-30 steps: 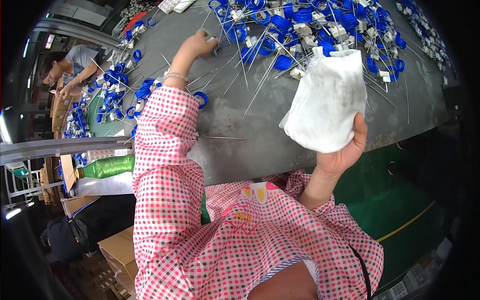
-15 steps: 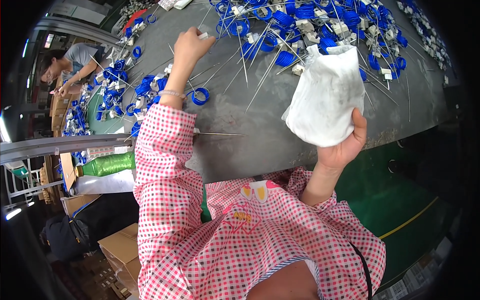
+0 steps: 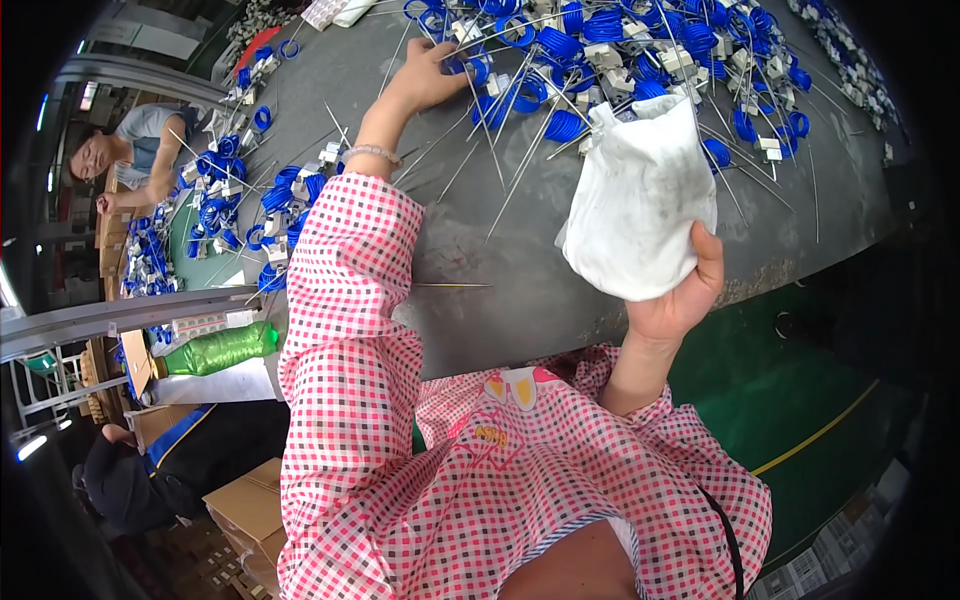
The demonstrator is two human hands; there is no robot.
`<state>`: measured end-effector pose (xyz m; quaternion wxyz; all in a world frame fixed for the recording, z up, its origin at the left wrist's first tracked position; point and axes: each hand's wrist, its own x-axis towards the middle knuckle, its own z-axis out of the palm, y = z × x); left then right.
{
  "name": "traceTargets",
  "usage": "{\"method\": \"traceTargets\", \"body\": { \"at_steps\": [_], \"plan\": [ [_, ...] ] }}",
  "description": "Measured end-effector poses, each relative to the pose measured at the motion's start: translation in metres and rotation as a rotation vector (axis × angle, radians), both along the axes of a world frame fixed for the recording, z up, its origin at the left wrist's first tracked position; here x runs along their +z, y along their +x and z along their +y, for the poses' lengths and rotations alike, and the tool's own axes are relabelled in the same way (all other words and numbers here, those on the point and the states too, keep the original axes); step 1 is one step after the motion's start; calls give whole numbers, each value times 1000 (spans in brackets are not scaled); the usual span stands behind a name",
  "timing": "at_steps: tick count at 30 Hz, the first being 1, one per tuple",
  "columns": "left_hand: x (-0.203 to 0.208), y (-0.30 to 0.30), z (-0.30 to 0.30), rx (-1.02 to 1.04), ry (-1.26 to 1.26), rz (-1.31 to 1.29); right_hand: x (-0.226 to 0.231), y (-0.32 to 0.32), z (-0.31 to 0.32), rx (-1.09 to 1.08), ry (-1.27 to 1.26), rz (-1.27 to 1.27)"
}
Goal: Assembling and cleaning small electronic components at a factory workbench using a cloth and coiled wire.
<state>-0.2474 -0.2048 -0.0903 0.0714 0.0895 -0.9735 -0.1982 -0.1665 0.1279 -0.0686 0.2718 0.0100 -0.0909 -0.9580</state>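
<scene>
My right hand (image 3: 675, 298) grips the lower end of a white cloth bag (image 3: 635, 205), smudged grey and gathered at its top, held above the grey tabletop (image 3: 450, 330). The thumb lies along its right side; the other fingers are mostly hidden beneath it. At the near left edge of a large heap, my left hand (image 3: 428, 78) reaches in with fingers spread. By its fingertips are a blue coil of cable (image 3: 478, 70) and a white connector block (image 3: 466, 32). The heap holds several such coils with white blocks and long thin metal rods.
A smaller pile of blue coils (image 3: 285, 195) lies left of my forearm. One thin rod (image 3: 455, 285) rests beside my sleeve. Beyond a metal rail (image 3: 150, 308), a green bottle (image 3: 220, 350) lies on its side. Another person (image 3: 145, 150) is at the far left; cardboard boxes (image 3: 245, 500) stand lower left.
My left hand has moved right into the heap's edge, and its fingers have spread. The white cloth bag has shifted slightly left and down. The other person's head and arm have moved.
</scene>
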Motion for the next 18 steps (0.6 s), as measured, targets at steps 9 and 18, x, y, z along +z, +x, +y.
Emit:
{"method": "traceTargets", "body": {
  "at_steps": [9, 18],
  "plan": [
    [38, 54, 7, -174, -7, -282, -2, 0, 2, -14, 5, 17],
    [30, 19, -8, -74, 120, 164, 0, -1, -3, -29, 65, 9]
  ]
}}
